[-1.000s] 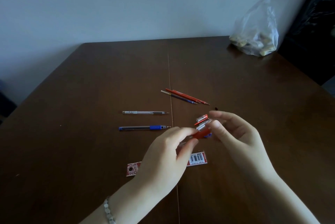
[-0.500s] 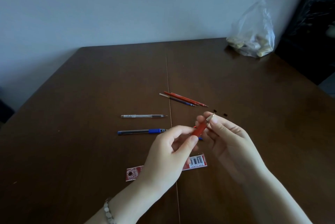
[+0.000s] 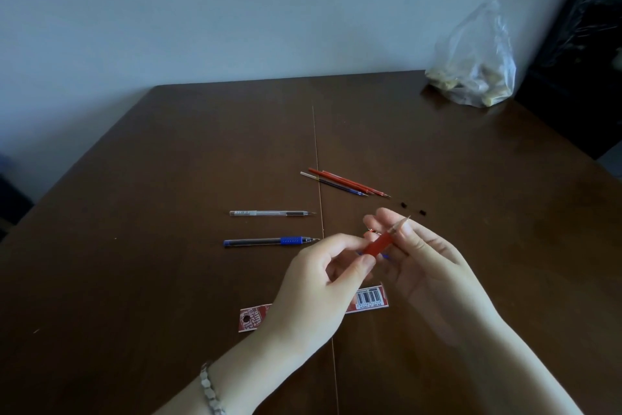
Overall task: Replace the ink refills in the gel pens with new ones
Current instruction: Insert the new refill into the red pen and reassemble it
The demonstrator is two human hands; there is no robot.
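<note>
Both hands hold a red-grip gel pen (image 3: 380, 243) above the table, tip pointing up and to the right. My left hand (image 3: 319, 290) pinches the red grip section. My right hand (image 3: 420, 260) pinches the clear cone at the tip. A blue-grip pen (image 3: 269, 241) and a clear pen (image 3: 269, 213) lie to the left. Two red refills (image 3: 350, 182) and a blue refill (image 3: 331, 183) lie together beyond the hands. Something blue shows under my fingers; I cannot tell what it is.
A red refill package (image 3: 368, 299) with a barcode lies on the brown table (image 3: 168, 280), partly under my left hand. Two tiny black caps (image 3: 412, 208) sit right of the refills. A clear plastic bag (image 3: 474, 71) sits at the far right corner. A bracelet is on my left wrist.
The red cap seen near my right fingers a second ago is out of sight. My right fingers have shifted onto the pen's tip cone. The pen is held slightly higher.
</note>
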